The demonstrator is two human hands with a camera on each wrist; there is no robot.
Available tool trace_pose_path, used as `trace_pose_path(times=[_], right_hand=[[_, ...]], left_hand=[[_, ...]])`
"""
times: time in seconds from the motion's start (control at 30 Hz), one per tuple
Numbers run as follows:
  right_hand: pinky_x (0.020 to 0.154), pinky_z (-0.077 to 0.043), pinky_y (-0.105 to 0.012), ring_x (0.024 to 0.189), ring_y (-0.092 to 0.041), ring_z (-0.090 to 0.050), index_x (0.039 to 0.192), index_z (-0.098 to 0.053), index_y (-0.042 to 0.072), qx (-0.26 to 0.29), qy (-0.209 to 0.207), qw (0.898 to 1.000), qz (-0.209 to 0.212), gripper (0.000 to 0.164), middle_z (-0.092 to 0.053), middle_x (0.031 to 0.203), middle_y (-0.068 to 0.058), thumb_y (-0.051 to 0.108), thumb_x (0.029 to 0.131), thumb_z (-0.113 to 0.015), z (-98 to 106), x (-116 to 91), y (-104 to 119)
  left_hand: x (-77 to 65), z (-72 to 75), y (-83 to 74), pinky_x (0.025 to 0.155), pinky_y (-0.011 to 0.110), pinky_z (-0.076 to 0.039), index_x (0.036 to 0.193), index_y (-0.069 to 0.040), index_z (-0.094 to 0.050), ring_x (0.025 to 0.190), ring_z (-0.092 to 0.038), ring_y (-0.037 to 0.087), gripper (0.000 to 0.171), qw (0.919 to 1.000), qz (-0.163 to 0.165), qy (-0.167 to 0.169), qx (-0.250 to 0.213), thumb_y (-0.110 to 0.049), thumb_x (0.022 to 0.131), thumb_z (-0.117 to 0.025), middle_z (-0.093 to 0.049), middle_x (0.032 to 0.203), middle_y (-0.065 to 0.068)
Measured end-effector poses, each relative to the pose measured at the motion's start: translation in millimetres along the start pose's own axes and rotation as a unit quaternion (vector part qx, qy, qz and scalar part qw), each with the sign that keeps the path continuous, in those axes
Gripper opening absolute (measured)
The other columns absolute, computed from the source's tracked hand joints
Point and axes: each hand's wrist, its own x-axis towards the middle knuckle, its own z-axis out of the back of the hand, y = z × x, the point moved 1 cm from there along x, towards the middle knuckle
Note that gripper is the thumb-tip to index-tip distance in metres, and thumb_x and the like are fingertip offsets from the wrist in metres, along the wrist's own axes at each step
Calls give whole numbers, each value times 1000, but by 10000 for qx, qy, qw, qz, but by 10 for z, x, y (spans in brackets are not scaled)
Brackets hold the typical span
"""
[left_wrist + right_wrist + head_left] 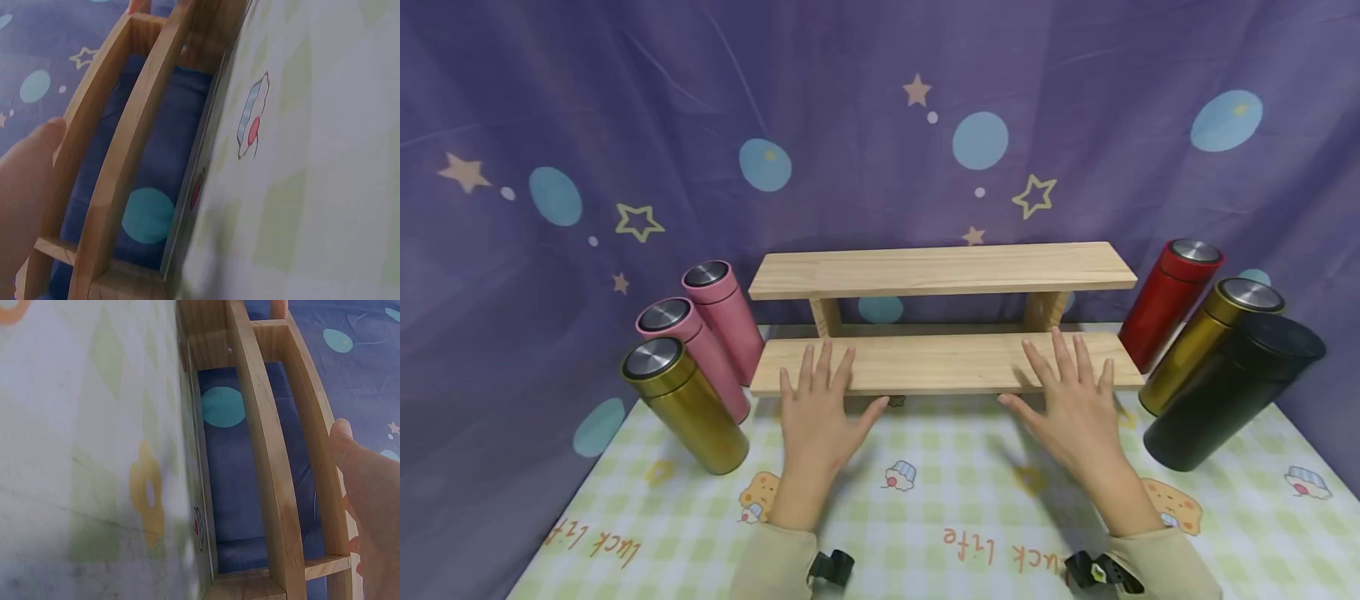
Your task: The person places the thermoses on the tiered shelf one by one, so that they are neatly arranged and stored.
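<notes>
A two-tier wooden rack stands at the back of the table, with an upper board behind and above a lower board. My left hand is palm down with fingers spread, its fingertips overlapping the left part of the lower board in the head view. Likewise spread, my right hand reaches toward the board's right part. Neither hand holds anything. The left wrist view shows the left thumb beside the rack; the right thumb appears beside it in the right wrist view.
Left of the rack stand two pink flasks and a gold flask. On its right are a red flask, another gold flask and a black flask. A checked cloth covers the table; a purple curtain hangs behind.
</notes>
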Motion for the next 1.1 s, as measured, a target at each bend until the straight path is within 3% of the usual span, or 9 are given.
trace_pose_path(times=[0.23,0.7,0.9,1.1], right_hand=[[110,0,-70,148,-42,-7,155,-34,23,37,20,10000,34,83,-16,162,-17,68,89,-55,10,7,18],[110,-1,-70,148,-41,-9,155,-34,23,127,27,9999,108,85,-16,163,-17,68,87,-58,9,-3,45],[110,-3,-71,147,-43,-12,155,-34,23,133,28,9998,125,84,-18,162,-18,68,88,-58,10,-3,58],[110,-3,-71,147,-43,-12,155,-33,24,125,12,9998,135,84,-18,162,-18,67,88,-59,-3,1,55]], left_hand=[[26,-20,145,114,63,-9,154,-24,-37,148,-17,33,86,9997,50,-122,-207,-75,86,-49,-28,161,9],[12,44,500,113,63,-15,152,-23,-40,147,-21,30,84,9955,516,-550,-568,-69,84,-59,-33,157,11],[-8,-20,597,113,61,-18,148,-22,-47,146,-24,29,79,9883,740,-805,-1064,-63,83,-66,-35,156,10],[-31,-75,661,112,59,-24,147,-25,-49,145,-26,31,75,9743,1290,-975,-1569,-59,83,-71,-36,156,7]])
